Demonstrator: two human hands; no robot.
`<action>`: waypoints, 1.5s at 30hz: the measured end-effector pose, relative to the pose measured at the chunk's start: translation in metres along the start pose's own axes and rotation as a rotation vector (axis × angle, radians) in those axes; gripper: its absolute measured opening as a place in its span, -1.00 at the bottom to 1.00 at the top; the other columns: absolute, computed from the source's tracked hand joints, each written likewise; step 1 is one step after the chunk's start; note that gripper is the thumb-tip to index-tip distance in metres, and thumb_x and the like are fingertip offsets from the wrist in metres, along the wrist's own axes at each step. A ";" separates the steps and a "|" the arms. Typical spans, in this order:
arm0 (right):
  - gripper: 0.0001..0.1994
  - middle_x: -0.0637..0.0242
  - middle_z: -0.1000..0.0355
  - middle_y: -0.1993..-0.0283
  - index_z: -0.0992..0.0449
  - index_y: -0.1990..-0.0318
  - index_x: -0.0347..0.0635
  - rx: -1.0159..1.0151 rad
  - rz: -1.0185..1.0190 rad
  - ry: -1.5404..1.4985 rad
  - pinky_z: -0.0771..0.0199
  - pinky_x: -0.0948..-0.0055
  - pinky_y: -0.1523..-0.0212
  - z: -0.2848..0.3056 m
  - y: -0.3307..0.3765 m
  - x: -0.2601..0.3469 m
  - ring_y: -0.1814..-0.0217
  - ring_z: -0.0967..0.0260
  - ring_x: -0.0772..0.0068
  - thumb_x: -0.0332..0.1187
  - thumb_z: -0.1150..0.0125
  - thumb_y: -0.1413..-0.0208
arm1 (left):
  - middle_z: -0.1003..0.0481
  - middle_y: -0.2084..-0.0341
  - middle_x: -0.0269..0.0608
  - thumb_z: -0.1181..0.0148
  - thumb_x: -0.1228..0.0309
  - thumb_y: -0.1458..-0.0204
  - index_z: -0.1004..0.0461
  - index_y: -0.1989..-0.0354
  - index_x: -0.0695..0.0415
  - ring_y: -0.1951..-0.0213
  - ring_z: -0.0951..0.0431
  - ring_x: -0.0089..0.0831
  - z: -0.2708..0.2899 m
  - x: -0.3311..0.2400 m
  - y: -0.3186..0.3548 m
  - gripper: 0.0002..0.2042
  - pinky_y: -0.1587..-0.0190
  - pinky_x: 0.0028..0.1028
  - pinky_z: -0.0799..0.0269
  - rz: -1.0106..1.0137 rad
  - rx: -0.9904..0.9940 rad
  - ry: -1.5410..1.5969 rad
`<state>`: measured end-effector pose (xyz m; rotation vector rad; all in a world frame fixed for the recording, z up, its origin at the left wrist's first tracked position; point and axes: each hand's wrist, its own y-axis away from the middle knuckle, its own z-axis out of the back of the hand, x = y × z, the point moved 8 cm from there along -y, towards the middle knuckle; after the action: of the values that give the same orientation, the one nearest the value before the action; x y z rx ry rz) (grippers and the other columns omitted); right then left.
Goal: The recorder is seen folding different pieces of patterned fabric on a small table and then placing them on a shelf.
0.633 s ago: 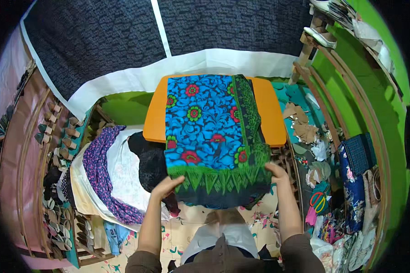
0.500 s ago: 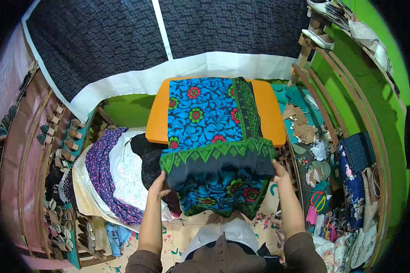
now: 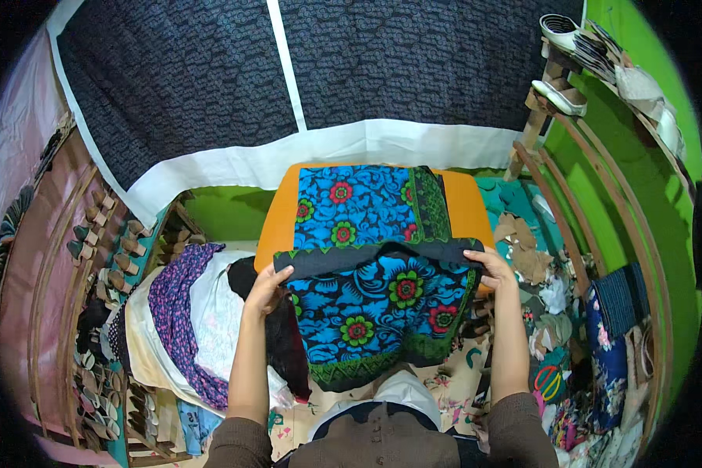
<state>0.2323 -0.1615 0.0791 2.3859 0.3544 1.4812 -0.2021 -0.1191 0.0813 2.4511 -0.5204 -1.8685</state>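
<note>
A blue floral cloth with red and green flowers and a dark, green-patterned border is stretched between my two hands. Its far part lies flat on an orange table, while the near part hangs down in front of me. My left hand pinches the cloth's left corner, thumb on top. At the right corner, my right hand grips the same folded dark edge, which sags slightly between them.
Piled garments in white, purple and cream lie at the left, beside racks of shoes. On the right are fabric scraps, orange-handled scissors and a wooden rack. A dark patterned cloth hangs at the back.
Both hands have risen slightly, turning the cloth's edge back toward me. The green zigzag border facing up earlier is now mostly hidden, and more of the floral side shows. The view has tilted up.
</note>
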 end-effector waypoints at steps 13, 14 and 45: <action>-0.74 0.20 -0.46 0.24 -0.40 0.17 -0.35 0.115 0.029 -0.008 -0.54 0.45 0.27 0.003 -0.247 0.116 0.31 -0.47 0.41 -0.47 -0.21 0.05 | -0.46 0.53 -0.48 -0.11 0.30 -0.03 -0.46 0.32 0.11 0.60 -0.37 -0.74 0.023 -0.067 -0.231 -0.84 0.59 -0.70 -0.23 -0.125 -0.280 -0.117; -0.74 0.20 -0.46 0.24 -0.40 0.17 -0.35 0.105 0.021 -0.009 -0.54 0.46 0.27 0.004 -0.263 0.120 0.32 -0.47 0.41 -0.46 -0.21 0.05 | -0.46 0.53 -0.48 -0.11 0.30 -0.03 -0.46 0.32 0.11 0.60 -0.37 -0.74 0.023 -0.068 -0.246 -0.84 0.59 -0.70 -0.23 -0.120 -0.287 -0.117; -0.68 0.21 -0.47 0.45 -0.49 0.31 -0.36 -0.306 0.443 0.652 -0.32 0.45 0.28 0.064 -0.450 0.136 0.39 -0.37 0.41 -0.20 -0.15 -0.01 | -0.22 0.61 -0.52 -0.21 0.32 0.03 -0.42 0.34 0.18 0.51 -0.21 -0.69 0.087 -0.031 -0.432 -0.80 0.45 -0.66 -0.17 -0.185 -0.560 -0.285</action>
<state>0.3288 0.2944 -0.0092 1.7569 -0.2749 2.3059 -0.1820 0.3137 -0.0060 1.9348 0.2213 -2.0798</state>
